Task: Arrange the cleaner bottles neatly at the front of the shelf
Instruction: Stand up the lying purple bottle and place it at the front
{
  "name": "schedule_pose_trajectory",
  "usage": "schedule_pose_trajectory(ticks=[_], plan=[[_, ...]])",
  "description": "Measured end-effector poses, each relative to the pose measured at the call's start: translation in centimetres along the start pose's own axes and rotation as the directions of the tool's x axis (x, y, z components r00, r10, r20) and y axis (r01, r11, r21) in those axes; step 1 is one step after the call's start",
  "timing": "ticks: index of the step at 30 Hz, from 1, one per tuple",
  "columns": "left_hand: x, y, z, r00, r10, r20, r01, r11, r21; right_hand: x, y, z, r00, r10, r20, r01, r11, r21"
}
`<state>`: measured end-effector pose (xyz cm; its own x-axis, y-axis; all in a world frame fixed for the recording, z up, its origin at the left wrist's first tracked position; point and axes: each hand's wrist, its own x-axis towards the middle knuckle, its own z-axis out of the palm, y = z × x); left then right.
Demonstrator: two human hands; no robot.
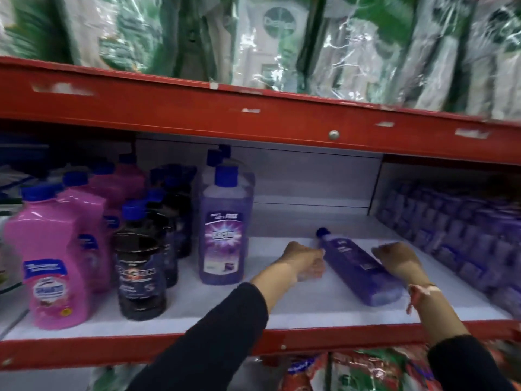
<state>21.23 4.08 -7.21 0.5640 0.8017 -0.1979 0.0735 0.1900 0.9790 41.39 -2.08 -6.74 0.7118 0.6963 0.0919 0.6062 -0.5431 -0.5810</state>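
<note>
Nearest us, along the bottom of the frame, two black sleeves reach over the red front rail of the shelf point(197, 344); below it, at lower right, lie blurred red and green packets point(375, 368). Our left hand point(306, 261) sits at lower centre, its fingers curled in against the neck side of a purple bottle point(358, 266) that lies on its side on the white shelf board, blue cap pointing toward the back, base toward the front right. Whether those fingers truly grip it we cannot tell through the blur. Our right hand point(394, 263), with a thread band at the wrist, rests on the bottle's other flank; its fingers are bent over the body, and we cannot tell how tightly.

To the left, at the shelf front, stand a pink bottle point(53, 266) and a dark bottle point(139, 275), each heading a row running back. Right of them a tall upright purple bottle point(224, 230) stands, more blue caps behind it. At the right edge, purple packs point(456, 230) are stacked. Above, beyond the upper red beam point(253, 108), green and white wrapped goods point(276, 38) fill the top of the frame.
</note>
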Motion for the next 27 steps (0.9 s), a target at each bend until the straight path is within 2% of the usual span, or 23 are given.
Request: schedule_pose_trajectory(ticks=[3,6,8,12,15,17,19,21,24,27], plan=[[1.9,0.0,2.6,0.993,-0.07,0.093,0.07,0.998,-0.002,2.2,1.7,-0.3,0.986,0.082,0.145,-0.088,0.995,0.037],[2.7,0.0,4.9,0.991,-0.077,0.106,0.08,0.997,-0.023,3.3,2.4,-0.1,0.955,0.059,0.292,-0.151,0.941,0.303],[3.1,0.0,5.3,0.99,-0.08,0.12,0.085,0.996,-0.036,3.5,2.5,0.3,0.95,0.027,0.311,-0.151,0.913,0.38],[4.0,-0.5,5.0,0.993,-0.074,0.09,0.07,0.997,0.045,2.5,2.3,0.8,0.962,-0.008,0.272,-0.143,0.836,0.53],[3.9,-1.2,4.8,0.999,-0.022,0.03,0.022,1.0,0.002,1.0,1.9,0.7,0.969,-0.083,0.233,-0.111,0.695,0.711],[3.3,-1.4,4.4,0.996,0.08,-0.025,-0.08,0.997,0.0,-0.3,1.4,0.7,0.98,-0.131,0.149,-0.049,0.568,0.822],[2.2,-1.4,3.5,0.968,0.226,-0.108,-0.222,0.974,0.051,-2.1,0.8,0.9,0.98,-0.185,0.07,0.02,0.448,0.894],[0.6,-1.4,2.3,0.919,0.359,-0.164,-0.346,0.933,0.099,-4.0,0.3,1.4,0.967,-0.253,0.018,0.086,0.392,0.916],[-2.5,-1.8,-0.2,0.865,0.465,-0.187,-0.453,0.885,0.105,-6.6,-1.0,2.6,0.934,-0.356,-0.014,0.152,0.362,0.92],[-5.4,-2.9,-3.3,0.813,0.514,-0.273,-0.496,0.858,0.135,-8.9,-3.0,4.2,0.906,-0.424,-0.005,0.167,0.345,0.923]])
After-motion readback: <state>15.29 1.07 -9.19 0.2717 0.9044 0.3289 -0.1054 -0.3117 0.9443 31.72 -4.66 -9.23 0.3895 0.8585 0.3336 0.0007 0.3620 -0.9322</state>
